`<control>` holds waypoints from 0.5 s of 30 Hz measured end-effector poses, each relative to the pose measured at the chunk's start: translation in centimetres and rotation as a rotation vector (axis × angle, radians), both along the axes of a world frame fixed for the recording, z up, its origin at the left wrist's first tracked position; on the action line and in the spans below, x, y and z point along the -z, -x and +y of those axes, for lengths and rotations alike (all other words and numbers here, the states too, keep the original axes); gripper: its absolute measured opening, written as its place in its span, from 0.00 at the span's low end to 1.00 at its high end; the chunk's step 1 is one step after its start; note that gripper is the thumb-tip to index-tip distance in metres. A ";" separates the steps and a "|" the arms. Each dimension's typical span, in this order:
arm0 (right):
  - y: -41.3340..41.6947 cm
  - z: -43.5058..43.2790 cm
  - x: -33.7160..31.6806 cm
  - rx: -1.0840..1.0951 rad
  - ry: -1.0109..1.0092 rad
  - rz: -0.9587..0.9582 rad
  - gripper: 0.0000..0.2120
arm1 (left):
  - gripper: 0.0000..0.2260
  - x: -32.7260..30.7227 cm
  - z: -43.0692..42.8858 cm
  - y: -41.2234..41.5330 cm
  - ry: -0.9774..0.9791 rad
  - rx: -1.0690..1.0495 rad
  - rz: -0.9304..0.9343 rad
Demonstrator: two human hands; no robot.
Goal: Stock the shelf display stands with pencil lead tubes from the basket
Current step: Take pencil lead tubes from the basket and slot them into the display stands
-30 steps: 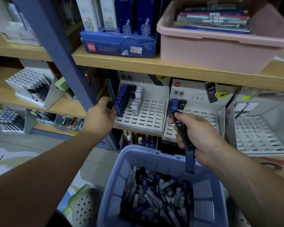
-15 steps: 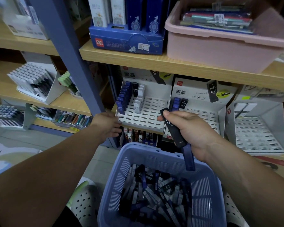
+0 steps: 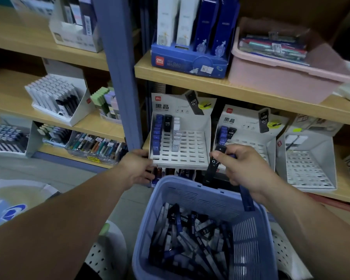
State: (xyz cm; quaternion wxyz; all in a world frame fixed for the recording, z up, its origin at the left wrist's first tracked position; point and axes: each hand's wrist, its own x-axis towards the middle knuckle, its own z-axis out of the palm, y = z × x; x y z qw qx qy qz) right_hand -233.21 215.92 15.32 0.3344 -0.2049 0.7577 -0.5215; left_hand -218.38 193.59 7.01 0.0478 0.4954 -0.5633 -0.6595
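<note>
The head view looks down first at the blue plastic basket with slotted walls, nearest of all, with a loose heap of dark and white pencil lead tubes still inside it. So there is a lot left to put out.

Just above the basket's far rim are the two hands. The right hand is closed around a black pencil lead tube, and a dark blue one pokes out below the palm. On the black tube you can read "0.7". This hand has come lower and further left than a moment ago, toward the gap between the two stands.

The left hand has dropped from the blue shelf post and now grips the front left corner of the left white card display stand with a grid of slots. I think it is holding the stand steady so a tube can go in.

That stand has a row of blue tubes along its left edge, one black, a few white. Most slots are bare. The middle white stand has only a few tubes at its back left corner. The right white stand looks bare, but it is blurry.

Both nearer stands show a red "deli" mark, Chinese letters and "HB 0.7".

On the wooden shelf above sit a blue "deli" box and a pink plastic tub.
</note>
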 end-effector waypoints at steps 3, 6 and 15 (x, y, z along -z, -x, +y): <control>0.0 -1.1 -0.9 0.045 0.023 0.066 0.05 | 0.12 0.2 -0.2 -1.3 0.010 -0.019 0.014; -0.1 -3.4 -1.9 0.089 0.049 0.217 0.04 | 0.13 0.5 -0.6 -2.0 -0.018 -0.043 0.054; 0.4 -10.4 -1.7 0.122 0.122 0.622 0.06 | 0.19 0.4 -0.9 -1.7 -0.065 -0.040 0.169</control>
